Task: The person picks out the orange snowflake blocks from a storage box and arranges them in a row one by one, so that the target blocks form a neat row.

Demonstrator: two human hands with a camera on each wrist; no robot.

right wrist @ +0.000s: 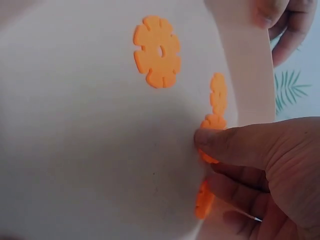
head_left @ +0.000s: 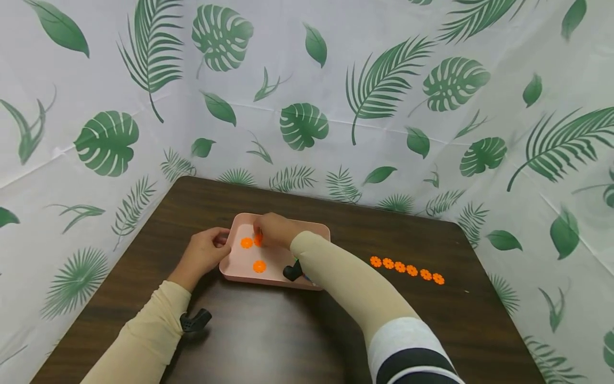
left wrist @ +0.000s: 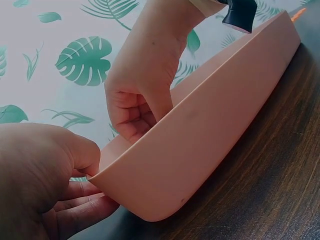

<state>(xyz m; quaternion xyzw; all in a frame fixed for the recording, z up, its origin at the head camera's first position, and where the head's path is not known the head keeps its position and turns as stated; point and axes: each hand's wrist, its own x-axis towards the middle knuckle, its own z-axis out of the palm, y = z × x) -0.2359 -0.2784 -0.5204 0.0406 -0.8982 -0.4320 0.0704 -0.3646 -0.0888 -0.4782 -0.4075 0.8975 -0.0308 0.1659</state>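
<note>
A shallow pink tray [head_left: 283, 283] lies on the dark table. My left hand [head_left: 203, 253] grips its left rim, the thumb over the edge and the fingers outside, as the left wrist view shows. Inside the tray, my right hand [right wrist: 265, 165] pinches an orange interlocking disc [right wrist: 212, 122], notched like a flower, between thumb and fingers. Another orange disc [right wrist: 203, 202] stands nearly edge-on by its fingertips. Two more lie on the tray floor: one disc [head_left: 259, 266] towards the front and one disc [head_left: 247, 242] near the left wall.
On the wooden table [head_left: 268, 330], right of the tray, several orange discs [head_left: 405, 269] form a slanting row. A white leaf-print curtain [head_left: 307, 80] hangs behind and beside the table. A black wrist mount [head_left: 195, 321] sits on my left sleeve, and another mount [head_left: 292, 271] reaches over the tray.
</note>
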